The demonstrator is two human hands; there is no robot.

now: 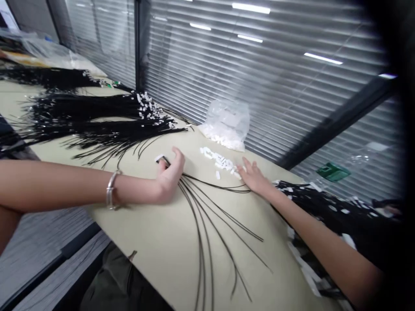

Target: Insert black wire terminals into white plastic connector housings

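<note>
My left hand (170, 172), a bracelet on its wrist, is closed around several thin black cables (207, 229). Their loose ends fan out across the table toward me and to the right. A white connector (159, 158) shows at the bundle's other end, by my left fingers. On the right, my right hand (254, 175) is open with its fingers stretched out at the edge of a small pile of white plastic connector pieces (222, 162). Its fingertips are at the nearest pieces, and some cable ends lie close under the hand.
A clear plastic bag (227, 123) of white pieces stands behind the pile. Thick bundles of black cables with white ends (97, 108) lie at the left, more cables (324, 207) at the right. A clear bottle with a green label (333, 172) is by the blinds (275, 86).
</note>
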